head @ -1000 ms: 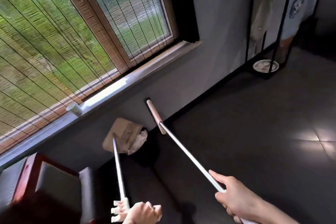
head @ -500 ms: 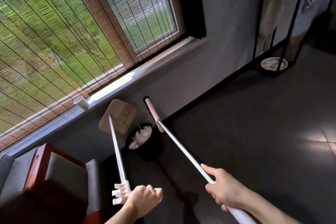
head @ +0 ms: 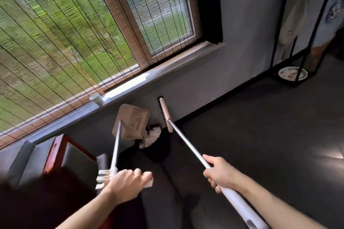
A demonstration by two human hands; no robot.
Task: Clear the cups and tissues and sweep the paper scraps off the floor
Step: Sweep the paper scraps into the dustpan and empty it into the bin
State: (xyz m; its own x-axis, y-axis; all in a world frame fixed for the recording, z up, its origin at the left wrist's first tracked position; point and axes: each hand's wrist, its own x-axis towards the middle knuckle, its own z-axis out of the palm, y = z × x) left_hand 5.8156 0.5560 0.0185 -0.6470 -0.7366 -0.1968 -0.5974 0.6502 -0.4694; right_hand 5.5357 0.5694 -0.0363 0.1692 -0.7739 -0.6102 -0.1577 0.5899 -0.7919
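My left hand [head: 126, 182] grips the top handle of a long-handled beige dustpan [head: 133, 121], which hangs tilted in the air beside a black bin [head: 158, 151]. White crumpled tissues [head: 151, 135] lie in the bin's mouth, partly hidden by the pan. My right hand [head: 218, 174] grips the metal pole of a broom [head: 165, 114], whose beige head is lifted off the floor near the wall. A white paper cup [head: 96, 98] stands on the window sill [head: 167, 69] above the dustpan.
A dark red wooden chair with grey cushions [head: 61, 156] sits at the lower left by the wall. A black metal rack [head: 301, 29] stands at the far right with a round plate [head: 292, 73] at its foot. Dark floor [head: 260, 135] spreads to the right.
The dustpan rose off the bin, uncovering the tissues inside, and now tilts beside it. Both hands and the broom shifted slightly as my view turned.
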